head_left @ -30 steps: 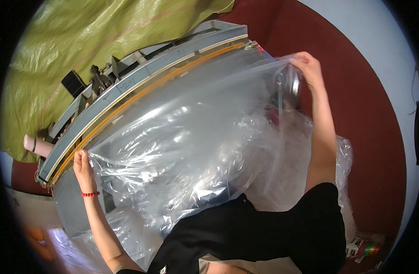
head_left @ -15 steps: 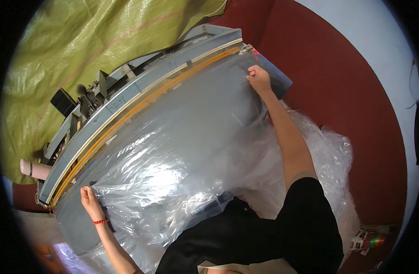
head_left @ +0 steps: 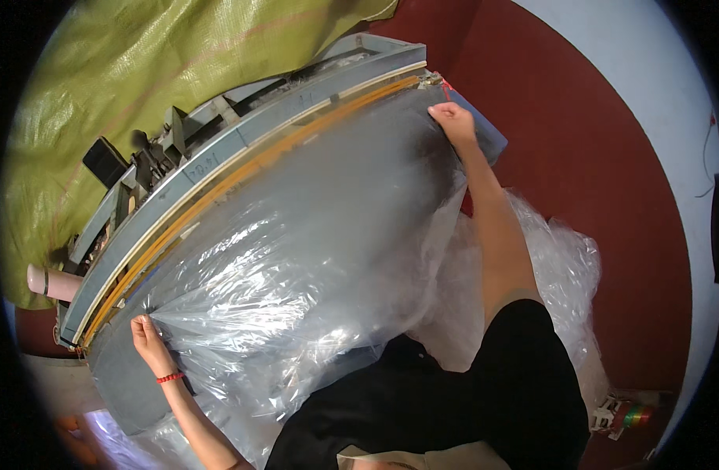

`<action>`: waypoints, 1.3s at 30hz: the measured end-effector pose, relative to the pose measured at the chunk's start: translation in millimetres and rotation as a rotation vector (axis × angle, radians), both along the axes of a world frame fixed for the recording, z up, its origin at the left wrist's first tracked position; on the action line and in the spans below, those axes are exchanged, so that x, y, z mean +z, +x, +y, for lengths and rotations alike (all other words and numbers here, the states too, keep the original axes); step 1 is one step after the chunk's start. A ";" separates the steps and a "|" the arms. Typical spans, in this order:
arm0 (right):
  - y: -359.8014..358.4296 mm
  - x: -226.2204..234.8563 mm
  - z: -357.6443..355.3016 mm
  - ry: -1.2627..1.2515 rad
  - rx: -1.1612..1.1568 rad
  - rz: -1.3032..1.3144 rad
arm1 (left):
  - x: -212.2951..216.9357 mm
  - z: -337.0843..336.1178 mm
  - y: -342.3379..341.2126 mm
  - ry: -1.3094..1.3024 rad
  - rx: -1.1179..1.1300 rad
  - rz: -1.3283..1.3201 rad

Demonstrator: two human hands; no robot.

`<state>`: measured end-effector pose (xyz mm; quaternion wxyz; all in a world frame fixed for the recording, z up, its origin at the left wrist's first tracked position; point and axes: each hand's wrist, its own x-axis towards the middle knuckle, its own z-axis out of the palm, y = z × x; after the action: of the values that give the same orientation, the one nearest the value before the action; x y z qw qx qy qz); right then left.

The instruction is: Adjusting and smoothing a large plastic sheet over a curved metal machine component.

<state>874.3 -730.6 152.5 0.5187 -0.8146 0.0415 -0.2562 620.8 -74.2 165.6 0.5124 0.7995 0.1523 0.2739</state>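
A wide sheet of clear plastic film point(head_left: 253, 294) is stretched between my two hands over a grey table top point(head_left: 128, 380). My left hand point(head_left: 149, 345), with a red bead bracelet on its wrist, pinches the film's left corner near the table's left end. At the far right, my right hand point(head_left: 456, 124) has its fingers pinched on the film's other corner. Between them the film pulls into creases that shine in the light. Ahead of the film runs a long grey metal machine beam point(head_left: 242, 141) with an orange strip point(head_left: 242, 174) along its near side.
Behind the beam lies a yellow-green woven sheet point(head_left: 171, 63). A pink bottle point(head_left: 55, 283) and a black phone-like slab point(head_left: 105, 162) sit by the beam's left part. More bunched film point(head_left: 555, 266) hangs at the right, over a dark red floor point(head_left: 602, 157). Multicoloured rolls point(head_left: 635, 415) lie lower right.
My right hand has shifted slightly to the right, and my left hand slightly left and up. The film between them hangs with a clearer right edge. Both hands still pinch it.
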 end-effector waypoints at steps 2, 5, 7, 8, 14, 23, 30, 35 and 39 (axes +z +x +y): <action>-39.4 22.7 8.4 -0.011 0.028 0.008 | -0.5 2.9 -4.2 -0.023 0.007 0.019; -87.2 27.4 2.0 -0.422 0.005 0.079 | -1.5 4.8 0.5 -0.055 -0.020 0.035; -99.5 26.3 10.3 -0.431 -0.034 0.145 | -4.1 8.1 -0.5 -0.036 -0.016 0.034; -103.0 26.5 14.7 -0.447 -0.100 0.135 | -3.3 7.4 -1.6 -0.050 -0.009 0.032; -110.7 15.9 12.0 -0.466 -0.244 0.116 | -4.5 3.1 1.2 -0.054 -0.034 0.009; -98.4 14.1 12.4 -0.400 -0.338 -0.064 | 0.2 1.0 -1.1 -0.002 -0.069 0.029; -14.7 14.5 42.2 -0.476 -0.265 -0.095 | 1.3 2.2 -2.8 -0.010 -0.015 0.005; 12.7 0.8 43.6 -0.597 -0.318 0.144 | 2.5 -1.8 -1.1 0.047 -0.001 0.006; 11.5 3.6 50.6 -0.623 -0.380 0.151 | 16.5 -11.3 -5.8 -0.119 0.000 0.070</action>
<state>885.8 -680.0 156.1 0.1846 -0.9278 0.1503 -0.2874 615.0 -85.5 182.0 0.5534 0.7768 0.1859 0.2362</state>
